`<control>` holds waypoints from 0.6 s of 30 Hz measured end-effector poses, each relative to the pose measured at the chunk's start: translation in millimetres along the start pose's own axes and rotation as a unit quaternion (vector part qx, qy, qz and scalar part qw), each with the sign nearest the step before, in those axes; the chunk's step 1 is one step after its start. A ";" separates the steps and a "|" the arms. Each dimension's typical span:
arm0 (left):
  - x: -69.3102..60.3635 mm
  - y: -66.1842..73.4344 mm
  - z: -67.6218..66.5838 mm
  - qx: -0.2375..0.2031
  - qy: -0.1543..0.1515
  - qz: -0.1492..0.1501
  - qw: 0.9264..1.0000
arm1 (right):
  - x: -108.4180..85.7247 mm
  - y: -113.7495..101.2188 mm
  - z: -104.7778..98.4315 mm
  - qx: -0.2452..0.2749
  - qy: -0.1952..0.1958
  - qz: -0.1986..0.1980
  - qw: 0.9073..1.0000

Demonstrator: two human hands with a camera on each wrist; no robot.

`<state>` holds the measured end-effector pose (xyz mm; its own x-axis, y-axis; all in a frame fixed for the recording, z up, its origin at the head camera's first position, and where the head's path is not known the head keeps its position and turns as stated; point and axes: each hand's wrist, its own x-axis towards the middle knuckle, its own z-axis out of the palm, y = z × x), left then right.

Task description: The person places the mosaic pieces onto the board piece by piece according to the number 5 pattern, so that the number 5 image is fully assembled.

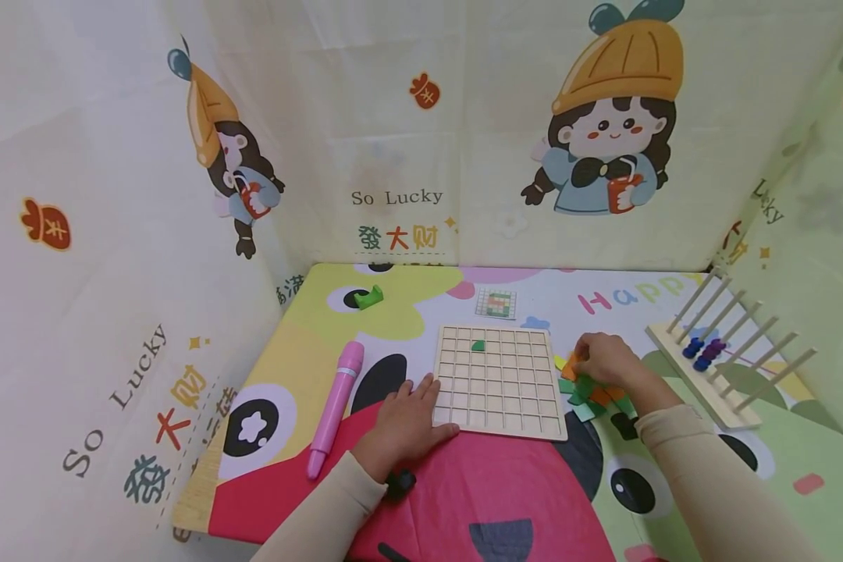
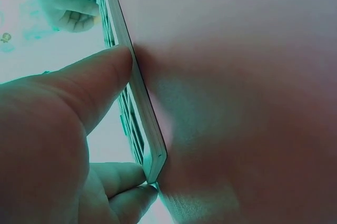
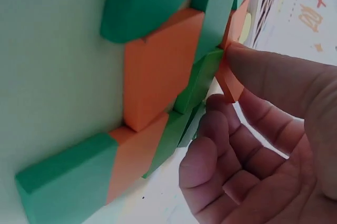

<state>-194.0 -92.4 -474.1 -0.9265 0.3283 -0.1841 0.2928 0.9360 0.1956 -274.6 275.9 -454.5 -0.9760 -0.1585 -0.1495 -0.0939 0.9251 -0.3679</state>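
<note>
My left hand (image 1: 406,421) rests at the near left corner of a wooden grid board (image 1: 509,382). Its fingers lie along the board's left side, and the thumb touches the front edge, as the left wrist view shows. One green quarter-round tile (image 1: 478,346) sits in a cell of the board's upper part. To the right of the board, my right hand (image 1: 607,363) is at a heap of green and orange tiles (image 1: 590,394). Between thumb and fingers it pinches an orange tile (image 3: 229,80), beside other tiles in the heap.
A small pattern card (image 1: 496,304) lies behind the board. On the left are a pink pen-like stick (image 1: 336,410) and a green curved piece (image 1: 369,297). A wooden peg rack (image 1: 706,382) with blue and purple beads stands at the right. Printed cloth walls surround the table.
</note>
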 end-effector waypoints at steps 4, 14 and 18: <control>-0.4 0.1 -0.7 -0.006 0.001 -0.001 1.000 | -0.6 -1.8 3.2 0.006 0.012 -0.012 1.000; -1.9 0.0 -4.9 0.000 0.005 0.009 1.000 | -3.8 -2.7 -0.9 0.032 0.019 -0.032 0.999; -1.5 -0.2 -5.5 0.001 0.005 0.010 1.000 | -4.6 -6.0 -6.7 0.050 0.026 -0.039 0.998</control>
<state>-194.0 -93.7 -468.6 -0.9229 0.3449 -0.1710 0.3108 0.9297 0.1977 -270.8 273.3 -445.5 -0.9755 -0.2088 -0.0690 -0.1535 0.8713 -0.4660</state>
